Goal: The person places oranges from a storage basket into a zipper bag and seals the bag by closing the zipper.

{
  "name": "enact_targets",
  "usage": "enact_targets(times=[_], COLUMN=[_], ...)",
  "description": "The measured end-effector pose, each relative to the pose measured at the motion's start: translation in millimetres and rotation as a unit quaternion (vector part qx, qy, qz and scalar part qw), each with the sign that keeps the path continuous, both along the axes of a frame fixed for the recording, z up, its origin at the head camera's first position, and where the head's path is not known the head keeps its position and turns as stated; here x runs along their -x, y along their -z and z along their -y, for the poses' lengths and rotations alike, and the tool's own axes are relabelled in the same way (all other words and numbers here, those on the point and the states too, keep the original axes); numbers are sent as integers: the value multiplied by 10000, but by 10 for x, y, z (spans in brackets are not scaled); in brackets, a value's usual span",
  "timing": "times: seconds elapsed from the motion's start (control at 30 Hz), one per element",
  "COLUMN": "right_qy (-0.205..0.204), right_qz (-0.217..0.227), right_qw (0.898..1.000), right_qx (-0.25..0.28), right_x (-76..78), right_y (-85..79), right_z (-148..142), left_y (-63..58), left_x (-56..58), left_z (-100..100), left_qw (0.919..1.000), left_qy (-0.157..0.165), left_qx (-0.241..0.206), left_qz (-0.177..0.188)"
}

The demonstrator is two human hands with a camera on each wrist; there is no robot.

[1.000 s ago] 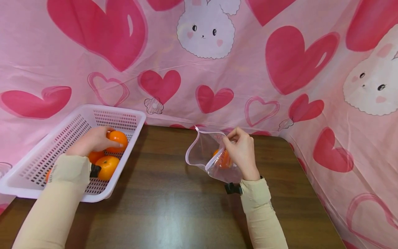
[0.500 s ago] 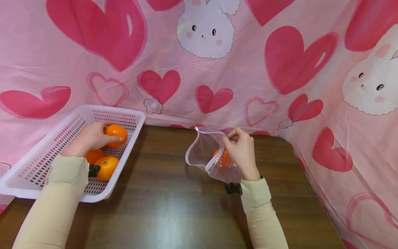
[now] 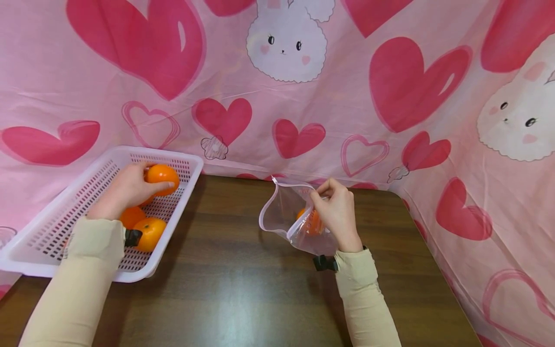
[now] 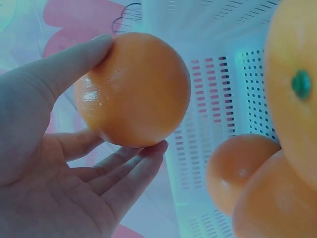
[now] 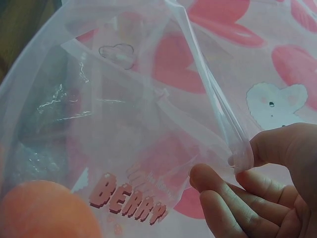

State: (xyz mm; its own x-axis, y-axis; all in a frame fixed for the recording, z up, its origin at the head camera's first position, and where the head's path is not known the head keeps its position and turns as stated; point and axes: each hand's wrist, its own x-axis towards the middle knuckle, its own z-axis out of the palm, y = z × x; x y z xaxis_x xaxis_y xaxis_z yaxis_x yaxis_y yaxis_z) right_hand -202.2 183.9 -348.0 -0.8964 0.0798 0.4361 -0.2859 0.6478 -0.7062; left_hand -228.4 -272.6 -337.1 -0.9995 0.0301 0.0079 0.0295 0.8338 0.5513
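My left hand (image 3: pixel 125 189) holds an orange (image 3: pixel 163 179) between thumb and fingers, raised over the far end of a white slotted basket (image 3: pixel 195 180). In the left wrist view the same orange (image 4: pixel 136 91) fills the grasp, the thumb on one side and the fingertips on the other. More oranges (image 3: pixel 150 233) lie in the basket under the left wrist. On the right, my right hand (image 3: pixel 340 209) pinches the rim of a clear zip bag (image 3: pixel 279 207), whose mouth gapes toward the left. Inside that bag rests an orange (image 5: pixel 49 213), partly covered by printed lettering in the head view.
A dark wooden table (image 3: pixel 225 284) carries the basket at the left and the bag at the right. Behind and along the right side hangs a pink cloth (image 3: pixel 260 135) with hearts and rabbits. Black straps (image 3: pixel 325 262) sit at the wrists.
My left hand has lifted the orange up and slightly away from the other oranges, showing another one beneath it. The right hand and the bag have stayed put.
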Motion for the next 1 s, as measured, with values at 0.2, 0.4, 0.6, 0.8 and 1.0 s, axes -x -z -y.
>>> enact_targets(times=[0.2,0.4,0.6,0.8,1.0], right_qy=[-9,43,66,49,-14], right_qz=[-27,-60,-69,-46,-17], right_qw=[10000,10000,9999,10000,10000], right_qx=[-4,-28,-43,-43,1], right_x=[8,14,9,11,14], right_y=[10,9,9,9,6], right_z=[11,27,37,44,48], left_y=[-29,-77,-127,-164,-219], left_x=[-7,-4,-23,-32,-79], left_z=[-44,-114,-200,-283,-357], left_qw=[9995,9984,9973,9958,9955], left_qy=[-71,-51,-83,-107,-101], left_qx=[-134,-56,-146,-255,-383], left_qz=[-288,-564,-721,-877,-855])
